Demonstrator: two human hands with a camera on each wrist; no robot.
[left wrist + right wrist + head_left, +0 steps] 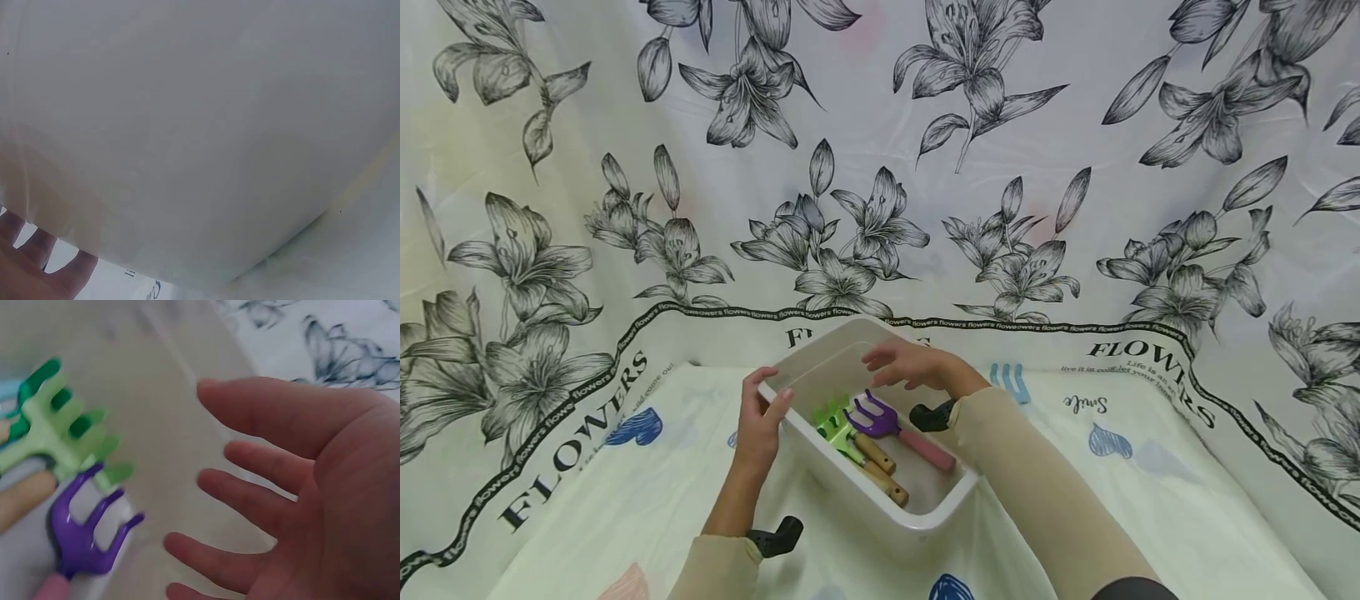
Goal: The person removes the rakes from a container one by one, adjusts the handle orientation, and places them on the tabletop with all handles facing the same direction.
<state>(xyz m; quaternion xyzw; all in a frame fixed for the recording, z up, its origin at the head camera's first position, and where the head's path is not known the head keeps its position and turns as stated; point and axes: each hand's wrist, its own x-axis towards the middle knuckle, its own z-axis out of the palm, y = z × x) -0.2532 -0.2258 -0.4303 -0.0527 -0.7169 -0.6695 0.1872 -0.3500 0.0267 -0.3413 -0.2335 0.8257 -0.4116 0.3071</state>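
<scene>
A white plastic bin [917, 523] stands tilted across the middle of the head view. My left hand [763, 421] grips its left corner, thumb over the rim; in the left wrist view the bin's wall fills most of the picture. Inside lie toy garden tools: a purple hand fork [876, 419] with a pink handle, and green rakes [835, 423] with wooden handles. Over the bin's far side hovers my right hand [917, 365], fingers spread and holding nothing. The right wrist view shows the purple fork [81, 544] and light green rake [62, 428] beyond its fingertips.
A pale cloth with printed hearts [1110, 442] covers the surface under the bin. Behind it rises a white curtain with black flower drawings [842, 275]. Black wrist cameras [777, 537] sit on both wrists.
</scene>
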